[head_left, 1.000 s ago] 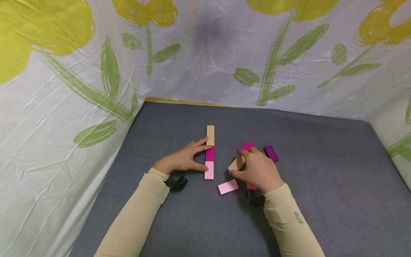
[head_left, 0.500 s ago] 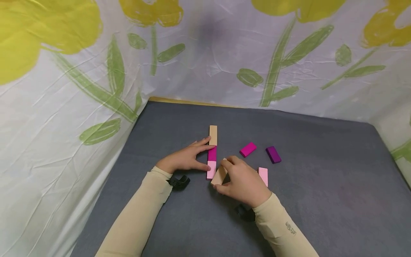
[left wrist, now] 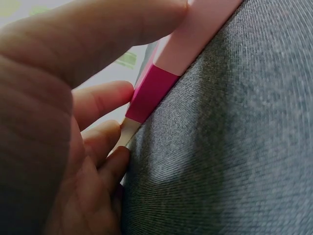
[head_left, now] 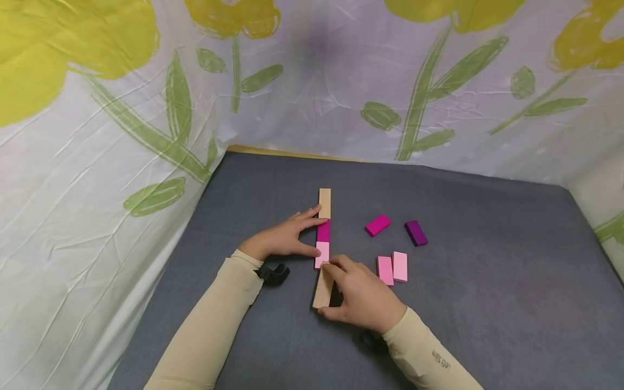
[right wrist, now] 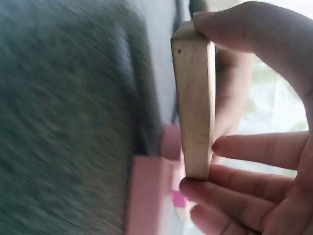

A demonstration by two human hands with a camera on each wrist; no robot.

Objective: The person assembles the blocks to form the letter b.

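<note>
A straight row on the grey cloth runs from a plain wooden block (head_left: 325, 197) at the far end, through a magenta block (head_left: 323, 233), to a light pink block (head_left: 322, 260). Along its left side rests my left hand (head_left: 279, 238), with thumb on the pink block and fingertips against the magenta and wooden ones. My right hand (head_left: 366, 299) holds another plain wooden block (right wrist: 194, 103) by its two ends, thumb at one and fingers at the other. That block is slightly tilted, its far end right at the row's near end.
Right of the row lie a loose magenta block (head_left: 377, 225) and a purple block (head_left: 416, 233). Two pink blocks, one (head_left: 384, 270) beside the other (head_left: 400, 267), lie just beyond my right hand. A flower-printed curtain (head_left: 312, 108) rises behind the table.
My right hand has carried the wooden block left and nearer to me, from among the loose blocks to the row's near end. The left hand stays against the row.
</note>
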